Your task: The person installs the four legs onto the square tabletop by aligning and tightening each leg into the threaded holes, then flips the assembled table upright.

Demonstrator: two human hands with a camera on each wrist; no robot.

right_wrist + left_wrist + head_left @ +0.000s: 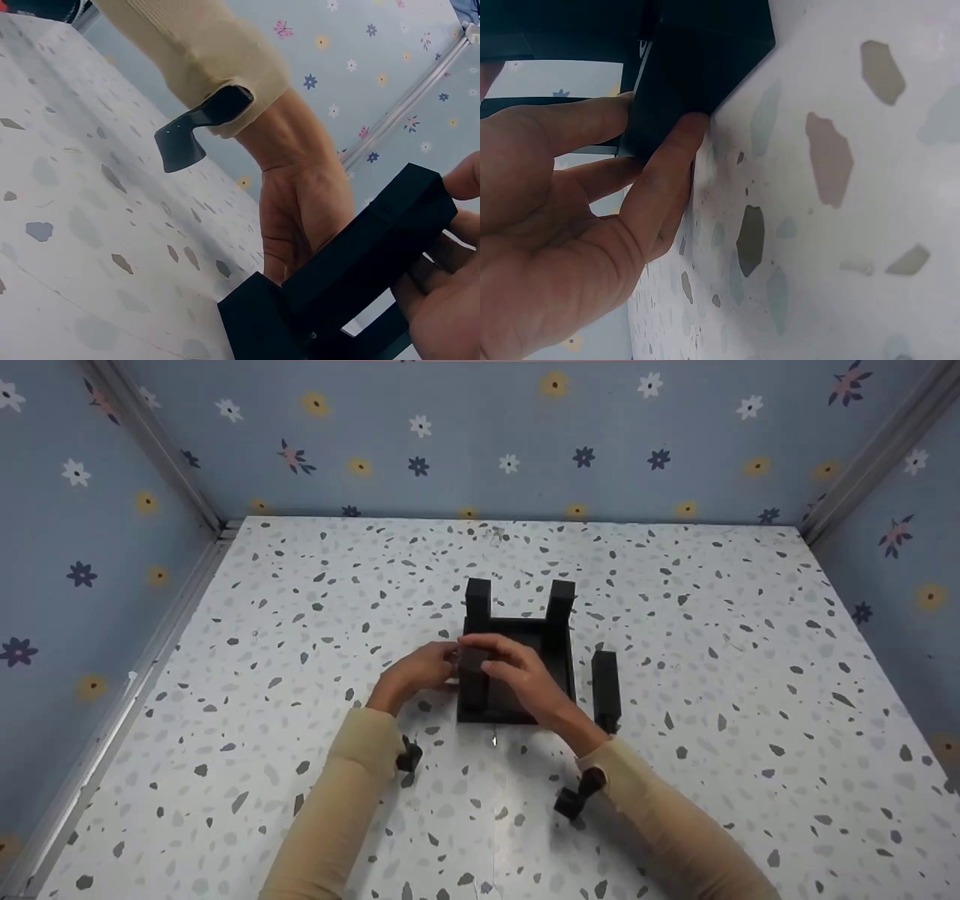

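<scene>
Head: R hand (526,676) w/ leg (472,684) in tray (516,717)

the frame (499,717) sits on the table (712,660), with the rear left post (478,601), rear right post (561,601) and front left post (473,690) on its corners. right of it, just apart, is a loose post (607,688). the left hand (420,669) is at its left side; the right hand (529,682) reaches across it to the front left post. walls (487,435) stand behind, left and right of the table.
</scene>
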